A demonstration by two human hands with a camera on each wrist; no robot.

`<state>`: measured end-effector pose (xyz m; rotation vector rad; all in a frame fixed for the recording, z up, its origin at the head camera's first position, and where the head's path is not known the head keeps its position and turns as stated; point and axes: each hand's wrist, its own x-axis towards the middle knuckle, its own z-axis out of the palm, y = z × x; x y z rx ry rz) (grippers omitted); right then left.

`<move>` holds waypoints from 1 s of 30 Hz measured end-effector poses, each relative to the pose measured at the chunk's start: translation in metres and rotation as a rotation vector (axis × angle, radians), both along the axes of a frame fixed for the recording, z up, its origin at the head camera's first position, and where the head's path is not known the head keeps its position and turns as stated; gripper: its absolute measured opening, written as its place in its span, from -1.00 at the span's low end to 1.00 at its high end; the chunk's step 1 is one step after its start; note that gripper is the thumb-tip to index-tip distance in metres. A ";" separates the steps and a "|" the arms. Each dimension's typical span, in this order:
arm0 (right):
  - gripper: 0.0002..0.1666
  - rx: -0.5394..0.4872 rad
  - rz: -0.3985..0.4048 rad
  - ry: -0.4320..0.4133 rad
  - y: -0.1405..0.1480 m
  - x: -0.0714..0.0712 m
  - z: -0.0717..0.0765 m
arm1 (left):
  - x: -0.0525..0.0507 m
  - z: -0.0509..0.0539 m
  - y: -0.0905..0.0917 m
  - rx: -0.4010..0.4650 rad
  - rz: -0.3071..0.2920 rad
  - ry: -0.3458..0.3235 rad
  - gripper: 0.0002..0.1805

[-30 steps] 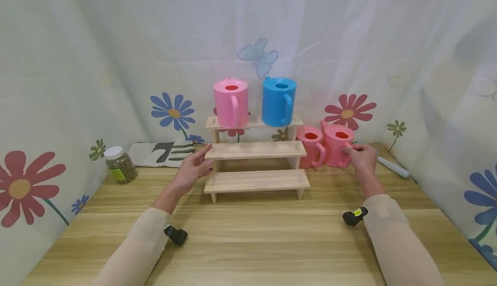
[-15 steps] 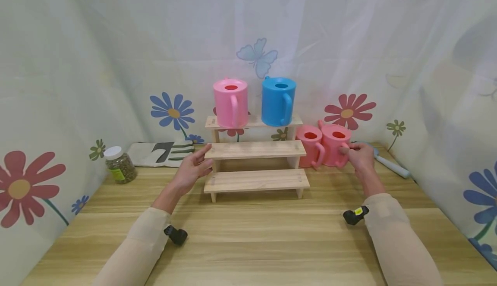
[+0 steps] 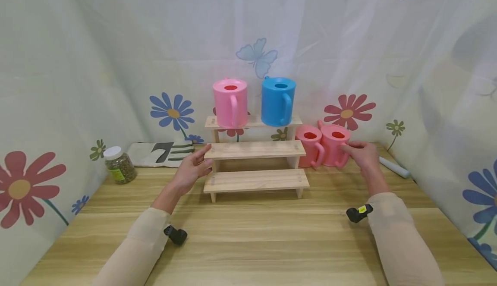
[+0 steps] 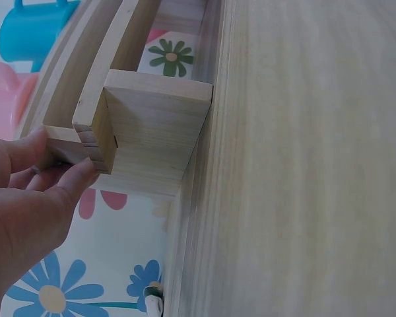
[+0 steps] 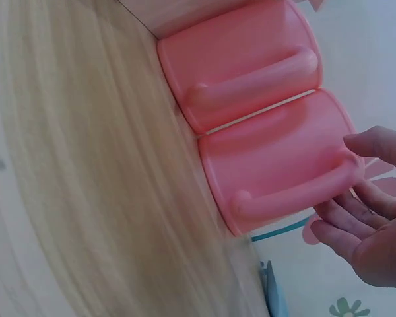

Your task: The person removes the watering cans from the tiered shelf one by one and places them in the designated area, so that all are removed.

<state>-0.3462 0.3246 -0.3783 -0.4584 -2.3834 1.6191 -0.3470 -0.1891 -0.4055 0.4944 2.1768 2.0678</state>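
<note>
My left hand [image 3: 191, 170] holds the left end of the wooden three-step stand [image 3: 256, 149]; in the left wrist view its fingertips meet the end of the middle board [image 4: 96, 135]. On the top step a light pink watering can [image 3: 231, 105] and a blue one [image 3: 276, 105] stand upright. Two coral pink cans [image 3: 310, 148] [image 3: 331, 146] stand side by side on the table, right of the stand. My right hand [image 5: 383, 211] is at the outer can's handle [image 5: 303, 198], thumb near its upper end, other fingers loosely extended below.
At the back left are a jar with a white lid [image 3: 120, 167] and a pale glove [image 3: 149, 154] with dark stripes. A light-handled tool [image 3: 394, 167] lies right of my right hand. Flowered curtains [image 3: 194, 31] close off the table's back and sides.
The outer coral can has shifted slightly left, closer against its neighbour. My right hand went left with it, then eased back a little to the right. The left hand stays in place.
</note>
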 end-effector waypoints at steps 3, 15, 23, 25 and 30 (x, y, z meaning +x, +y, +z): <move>-0.21 0.029 -0.019 0.023 0.004 0.005 0.004 | 0.000 0.000 0.000 0.006 -0.004 -0.007 -0.34; -0.25 0.162 -0.026 0.193 -0.015 0.019 0.038 | -0.002 -0.002 -0.001 0.003 -0.003 0.011 -0.33; -0.30 0.174 0.033 0.283 -0.041 0.028 0.052 | -0.001 -0.001 0.001 0.004 -0.002 0.004 -0.34; -0.31 0.180 0.042 0.292 -0.045 0.029 0.053 | -0.001 -0.001 0.000 0.003 0.001 0.005 -0.34; -0.34 0.146 0.055 0.319 -0.052 0.029 0.056 | -0.002 0.000 0.000 -0.002 0.007 0.010 -0.34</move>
